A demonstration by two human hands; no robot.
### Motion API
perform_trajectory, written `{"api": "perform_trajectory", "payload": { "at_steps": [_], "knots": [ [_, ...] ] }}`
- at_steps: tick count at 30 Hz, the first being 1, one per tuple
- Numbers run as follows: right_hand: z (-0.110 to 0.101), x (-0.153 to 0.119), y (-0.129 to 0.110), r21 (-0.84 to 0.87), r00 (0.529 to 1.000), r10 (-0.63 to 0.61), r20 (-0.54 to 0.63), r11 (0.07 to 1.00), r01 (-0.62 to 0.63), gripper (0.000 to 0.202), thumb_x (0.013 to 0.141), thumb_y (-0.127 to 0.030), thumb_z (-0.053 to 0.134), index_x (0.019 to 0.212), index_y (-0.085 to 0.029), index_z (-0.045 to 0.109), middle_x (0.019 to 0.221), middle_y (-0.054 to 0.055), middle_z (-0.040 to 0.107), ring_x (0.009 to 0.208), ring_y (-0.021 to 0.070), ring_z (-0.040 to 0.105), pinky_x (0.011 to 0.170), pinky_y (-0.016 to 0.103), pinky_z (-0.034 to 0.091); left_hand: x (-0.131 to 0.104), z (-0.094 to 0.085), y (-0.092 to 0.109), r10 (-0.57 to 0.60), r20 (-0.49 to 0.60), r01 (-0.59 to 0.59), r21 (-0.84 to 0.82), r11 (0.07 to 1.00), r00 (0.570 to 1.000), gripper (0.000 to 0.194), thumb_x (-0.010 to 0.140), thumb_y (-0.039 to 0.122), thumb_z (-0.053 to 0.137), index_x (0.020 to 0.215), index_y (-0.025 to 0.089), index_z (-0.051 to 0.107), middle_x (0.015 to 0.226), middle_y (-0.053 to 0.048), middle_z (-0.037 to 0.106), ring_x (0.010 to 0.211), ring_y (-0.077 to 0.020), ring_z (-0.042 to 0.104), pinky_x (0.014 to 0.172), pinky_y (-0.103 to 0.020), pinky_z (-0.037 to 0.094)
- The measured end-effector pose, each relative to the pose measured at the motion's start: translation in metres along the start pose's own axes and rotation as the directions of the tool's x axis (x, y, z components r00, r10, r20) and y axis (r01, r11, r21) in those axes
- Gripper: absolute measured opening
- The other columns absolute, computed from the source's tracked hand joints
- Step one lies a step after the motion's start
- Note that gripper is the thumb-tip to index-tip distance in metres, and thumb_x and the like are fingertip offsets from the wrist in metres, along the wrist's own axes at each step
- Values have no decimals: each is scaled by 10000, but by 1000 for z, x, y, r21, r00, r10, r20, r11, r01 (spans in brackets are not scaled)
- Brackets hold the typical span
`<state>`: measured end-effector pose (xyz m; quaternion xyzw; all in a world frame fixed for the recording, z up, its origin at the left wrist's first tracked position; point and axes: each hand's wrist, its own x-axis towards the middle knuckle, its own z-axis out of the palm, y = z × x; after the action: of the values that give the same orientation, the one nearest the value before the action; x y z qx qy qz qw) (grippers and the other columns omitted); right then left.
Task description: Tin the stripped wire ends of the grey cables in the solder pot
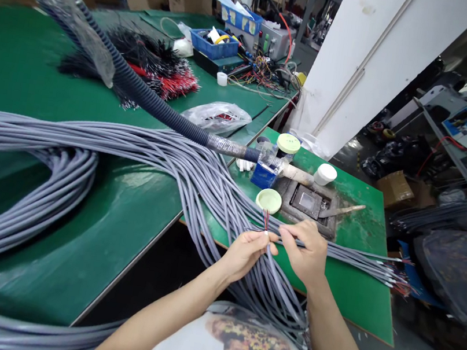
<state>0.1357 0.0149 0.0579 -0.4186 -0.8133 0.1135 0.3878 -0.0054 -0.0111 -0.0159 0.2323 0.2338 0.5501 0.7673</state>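
Note:
Pinched in my left hand [248, 251] is the end of a grey cable [270, 256], with thin coloured wires [265, 219] fanning up from a white band near the fingertips. Just to the right, my right hand [306, 251] has thumb and forefinger brought together close to those wires. A thin dark strand seems to run toward its fingertips; what they hold is too small to make out. Under both hands lies a thick bundle of grey cables [214, 187]. Beyond the wire tips sits a pale green round lid [269, 201].
A solder pot [309, 200] with a flat scraper [342, 211] stands behind my right hand. Near it are a white cup [325, 175], a yellow-lidded jar [288, 143] and a ribbed extraction hose [153, 96]. Black and red wires [152, 69] lie heaped on the left table.

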Motion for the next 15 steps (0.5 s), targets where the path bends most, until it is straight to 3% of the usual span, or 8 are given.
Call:
{"api": "perform_trajectory", "payload": {
  "at_steps": [6, 10, 13, 15],
  "knots": [
    [-5, -16, 12, 73, 954, -263, 145, 964, 255, 429, 820, -81, 530, 1184, -293, 612, 1008, 46, 684, 942, 202, 586, 830, 397, 471, 3, -4, 4, -24, -36, 19, -122, 992, 999, 357, 693, 396, 775, 872, 94, 711, 675, -47, 655, 649, -122, 576, 726, -242, 435],
    [-4, -22, 16, 58, 908, -353, 227, 935, 350, 493, 822, -84, 507, 1248, -324, 568, 1180, 48, 638, 1102, 228, 541, 902, 438, 462, 6, -4, 4, -16, -19, 13, -148, 989, 1000, 294, 743, 361, 740, 889, 108, 708, 728, -37, 646, 669, -106, 562, 724, -224, 428],
    [-3, -18, 15, 86, 935, -306, 178, 952, 295, 455, 830, -80, 500, 1209, -313, 593, 1146, 53, 649, 1071, 218, 558, 891, 426, 469, 6, -2, 4, 11, 14, -10, -105, 994, 1000, 279, 768, 366, 715, 842, 97, 711, 724, -46, 648, 676, -108, 563, 728, -220, 425],
    [-3, -11, 14, 125, 978, -186, 100, 977, 173, 353, 833, -98, 526, 1112, -281, 643, 1035, 54, 673, 986, 201, 587, 860, 395, 480, 5, -1, 4, 17, 30, -15, -57, 998, 999, 306, 762, 380, 719, 846, 86, 715, 693, -55, 650, 667, -117, 568, 725, -226, 428]
  ]
}}
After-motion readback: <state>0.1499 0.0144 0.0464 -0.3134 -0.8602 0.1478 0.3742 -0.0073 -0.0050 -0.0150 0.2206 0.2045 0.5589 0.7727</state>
